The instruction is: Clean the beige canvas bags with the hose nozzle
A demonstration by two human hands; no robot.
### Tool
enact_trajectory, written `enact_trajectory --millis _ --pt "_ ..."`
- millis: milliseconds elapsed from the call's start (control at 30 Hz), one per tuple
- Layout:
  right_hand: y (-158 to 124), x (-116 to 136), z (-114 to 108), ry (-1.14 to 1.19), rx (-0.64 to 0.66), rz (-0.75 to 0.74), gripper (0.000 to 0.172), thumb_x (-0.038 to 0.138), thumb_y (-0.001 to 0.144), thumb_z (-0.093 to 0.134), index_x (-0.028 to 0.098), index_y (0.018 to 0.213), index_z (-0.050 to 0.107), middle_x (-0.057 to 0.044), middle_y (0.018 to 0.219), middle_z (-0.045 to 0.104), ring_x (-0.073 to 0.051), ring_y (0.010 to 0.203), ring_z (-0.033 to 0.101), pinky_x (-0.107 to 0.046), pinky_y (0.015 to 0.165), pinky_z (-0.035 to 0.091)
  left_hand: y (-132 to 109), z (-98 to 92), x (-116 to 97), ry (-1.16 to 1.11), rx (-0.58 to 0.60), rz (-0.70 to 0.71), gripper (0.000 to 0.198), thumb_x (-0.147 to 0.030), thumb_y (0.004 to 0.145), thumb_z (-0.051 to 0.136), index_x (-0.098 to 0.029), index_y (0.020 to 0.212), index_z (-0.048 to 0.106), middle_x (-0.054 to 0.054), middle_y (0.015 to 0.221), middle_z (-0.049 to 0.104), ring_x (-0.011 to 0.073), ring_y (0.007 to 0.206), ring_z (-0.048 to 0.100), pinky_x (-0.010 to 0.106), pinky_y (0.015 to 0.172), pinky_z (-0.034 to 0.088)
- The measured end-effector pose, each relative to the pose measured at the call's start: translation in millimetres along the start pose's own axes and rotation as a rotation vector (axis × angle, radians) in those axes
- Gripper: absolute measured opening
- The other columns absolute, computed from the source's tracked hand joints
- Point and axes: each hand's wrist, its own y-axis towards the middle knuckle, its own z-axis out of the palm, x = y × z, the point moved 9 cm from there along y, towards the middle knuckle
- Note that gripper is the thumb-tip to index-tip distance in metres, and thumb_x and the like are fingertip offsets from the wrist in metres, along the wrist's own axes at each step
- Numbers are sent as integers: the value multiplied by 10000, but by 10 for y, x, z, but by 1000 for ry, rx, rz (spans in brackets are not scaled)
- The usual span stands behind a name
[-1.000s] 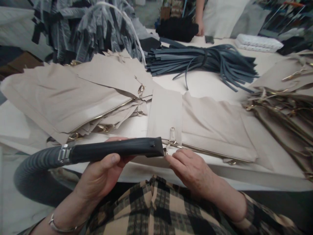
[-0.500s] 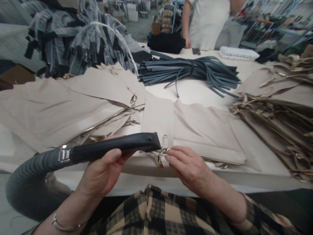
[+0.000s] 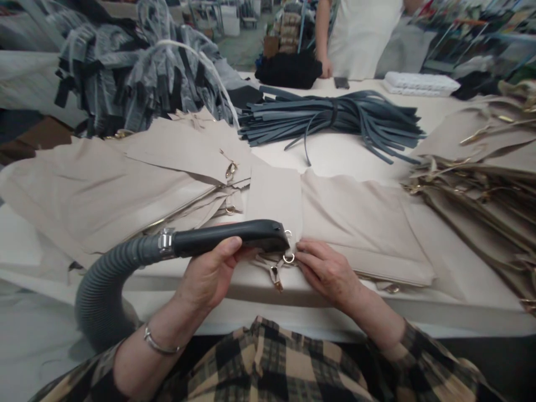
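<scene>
My left hand [image 3: 213, 274] is wrapped round a black hose nozzle [image 3: 234, 234], thumb on top. A grey corrugated hose [image 3: 100, 285] joins it through a metal clamp. The nozzle's flat mouth points right, close over a small beige strap with gold-coloured rings [image 3: 288, 258]. Beside the rings, the fingers of my right hand [image 3: 329, 272] are closed on the edge of a beige leather bag piece [image 3: 364, 215]; the fingertips are partly hidden. A gold clasp [image 3: 276, 279] dangles at the table's front edge, between my hands. A flat beige panel [image 3: 274, 192] lies behind the nozzle.
More beige pieces with zips [image 3: 100, 190] are spread at the left. Stacked brownish pieces [image 3: 481, 206] stand at the right. Behind lie a tied bundle of dark straps [image 3: 335, 117] and plastic-wrapped straps [image 3: 159, 72]. Across the table stands a person in a white apron [image 3: 360, 39].
My left hand has brought the nozzle rightward, its mouth now over the rings. The hose has followed to the right. My right hand stays by the rings; the view has shifted slightly.
</scene>
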Motion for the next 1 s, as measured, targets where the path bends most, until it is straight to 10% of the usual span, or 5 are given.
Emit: enact_trajectory --millis 267,433,633,867,1000 --pt "388 214 -151 -22 42 -6 199 144 951 509 134 1098 642 -147 1112 674 -264 1064 605 -422 907 566 -268 -587 -779 57 -159 195 336 -302 598 892 -195 888 760 40 919 788 243 934 708 382 856 615" --pt "923 726 470 -213 439 -118 116 110 859 571 102 924 667 -153 868 662 -267 785 594 -378 641 548 -461 -795 -885 58 -210 224 272 -308 634 872 -215 861 752 38 990 786 246 981 705 386 888 606" --pt "1060 461 825 -202 569 134 236 -27 808 483 108 836 674 -191 850 686 -249 768 626 -330 630 515 -489 -843 -777 -19 -200 188 330 -289 623 884 -207 917 760 44 940 788 244 938 710 381 844 619" --pt "414 -604 466 1011 -187 1076 254 373 827 593 199 644 564 29 523 536 -129 482 492 -245 501 428 -438 -626 -487 -113 -150 126 359 -308 587 905 -230 910 767 23 924 782 251 930 709 388 865 613" --pt "130 -629 538 1438 -382 1384 228 363 710 704 192 657 563 52 485 527 -99 401 445 -218 399 368 -353 -349 -289 -173 -94 92 341 -332 601 900 -254 908 774 13 910 779 253 944 708 389 899 595"
